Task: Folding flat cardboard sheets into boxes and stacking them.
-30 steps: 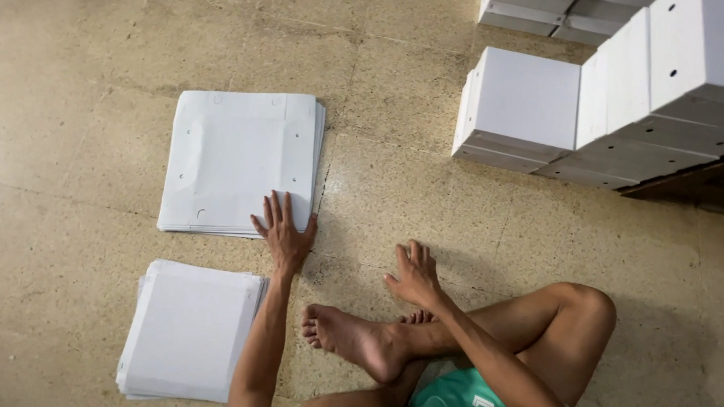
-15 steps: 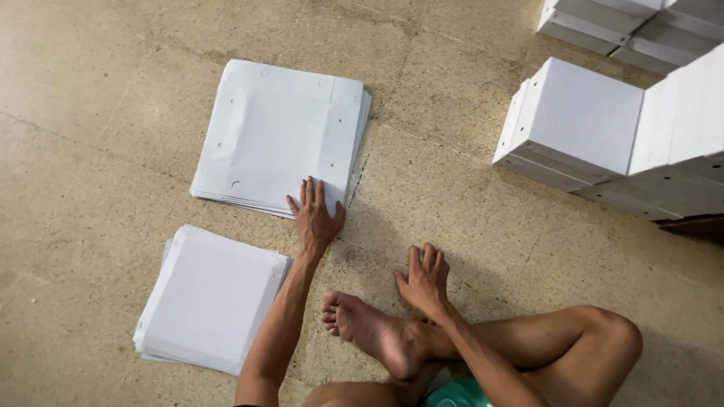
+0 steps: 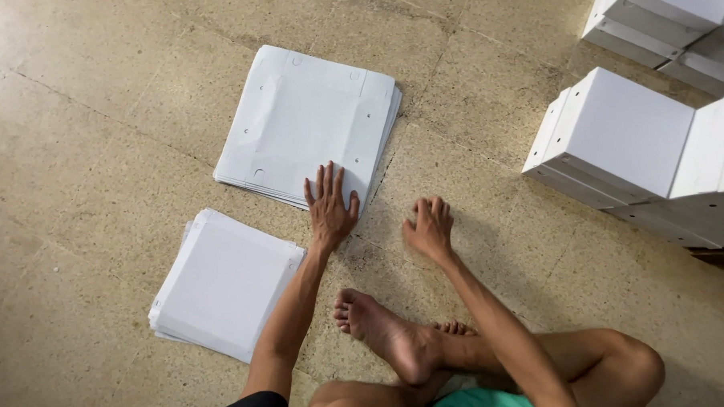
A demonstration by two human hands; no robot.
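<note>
We are seeing the left hand lying flat with its fingers spread apart, their tips pressing on the near edge of the larger stack of flat white die-cut cardboard sheets in the upper middle of the frame; nothing is being gripped. The palm is resting partly on the sheets and partly on the speckled beige stone floor just below them. The right hand is sitting just right of centre, well clear of that stack, its fingers slightly curled and loosely apart, touching only the bare floor and closing on nothing.

Moving outward, we are finding a second, smaller stack of plain white square cardboard sheets in the lower left, just beside the left forearm and a little apart from the larger stack. A bare foot is lying in the lower middle between the two forearms, and a bent knee is showing at the lower right. Along the right edge, folded white cardboard boxes are standing stacked together, with more white boxes filling the upper right corner, well away from both hands.
</note>
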